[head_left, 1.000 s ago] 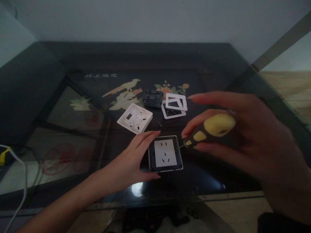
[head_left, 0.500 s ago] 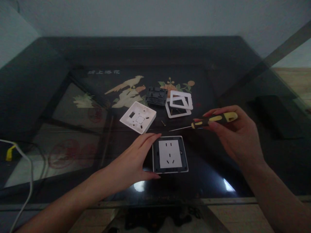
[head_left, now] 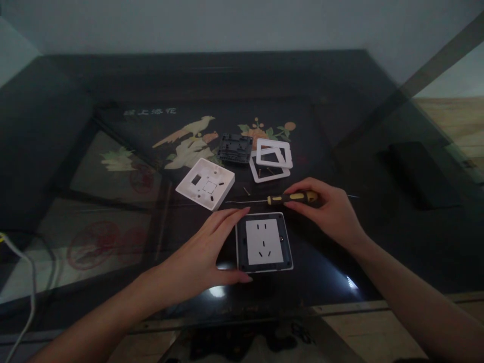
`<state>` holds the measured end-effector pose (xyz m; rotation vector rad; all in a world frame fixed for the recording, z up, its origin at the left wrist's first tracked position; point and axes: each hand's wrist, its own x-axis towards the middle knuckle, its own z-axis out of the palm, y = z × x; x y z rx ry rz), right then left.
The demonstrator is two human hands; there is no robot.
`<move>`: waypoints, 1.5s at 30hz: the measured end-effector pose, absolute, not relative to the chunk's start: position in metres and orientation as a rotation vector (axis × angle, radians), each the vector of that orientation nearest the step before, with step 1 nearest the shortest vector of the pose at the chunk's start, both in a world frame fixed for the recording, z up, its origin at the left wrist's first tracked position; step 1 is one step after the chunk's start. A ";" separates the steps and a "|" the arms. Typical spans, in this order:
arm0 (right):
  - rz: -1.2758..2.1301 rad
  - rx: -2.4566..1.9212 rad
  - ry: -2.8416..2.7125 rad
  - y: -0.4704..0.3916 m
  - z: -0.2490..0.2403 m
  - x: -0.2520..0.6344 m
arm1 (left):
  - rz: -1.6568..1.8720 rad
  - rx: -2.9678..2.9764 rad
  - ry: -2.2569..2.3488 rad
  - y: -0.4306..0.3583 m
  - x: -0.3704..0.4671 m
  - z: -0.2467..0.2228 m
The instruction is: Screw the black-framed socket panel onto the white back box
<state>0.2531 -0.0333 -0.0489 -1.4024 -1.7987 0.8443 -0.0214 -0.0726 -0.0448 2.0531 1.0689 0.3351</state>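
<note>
A wall socket (head_left: 264,242) with a white face and dark surround lies face up near the table's front edge. My left hand (head_left: 212,247) grips it from the left, thumb at the near corner and fingers at the far corner. Just beyond the socket, my right hand (head_left: 321,204) is closed around the yellow and black handle of a screwdriver (head_left: 278,199). Its thin shaft points left, roughly level with the table. Behind the shaft lies a loose screw (head_left: 247,191). An open white back box (head_left: 207,183) sits beyond my left hand.
Farther back are a dark socket insert (head_left: 235,148) and two overlapping white frames (head_left: 271,160), with small screws showing inside them. A flat black object (head_left: 423,174) lies at the right. A white cable (head_left: 32,287) hangs at the left edge of the glass-topped table (head_left: 333,126).
My right hand has moved left with the screwdriver, whose tip is now nearer the white back box. My left hand keeps its grip on the socket. The view has shifted slightly.
</note>
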 end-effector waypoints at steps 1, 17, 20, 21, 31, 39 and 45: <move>0.807 -1.383 -1.856 -0.032 -0.050 0.253 | 0.358 2.053 1.066 -0.071 -0.022 -0.043; 0.484 -1.188 -2.216 -0.025 -0.071 0.251 | 0.521 2.375 1.291 -0.053 -0.021 -0.044; 0.441 -1.154 -2.236 -0.027 -0.069 0.254 | 0.459 2.474 1.270 -0.040 -0.016 -0.033; 0.423 -1.145 -2.234 -0.028 -0.067 0.255 | 0.440 2.555 1.238 -0.033 -0.013 -0.030; 0.328 -1.081 -2.202 -0.037 -0.048 0.260 | -0.037 3.195 0.590 0.041 0.013 -0.033; 0.614 -1.002 -2.196 -0.049 -0.034 0.258 | 0.090 3.167 0.656 0.041 0.013 -0.036; 0.765 -1.025 -2.218 -0.062 -0.032 0.248 | 0.592 2.776 0.984 0.007 -0.006 -0.023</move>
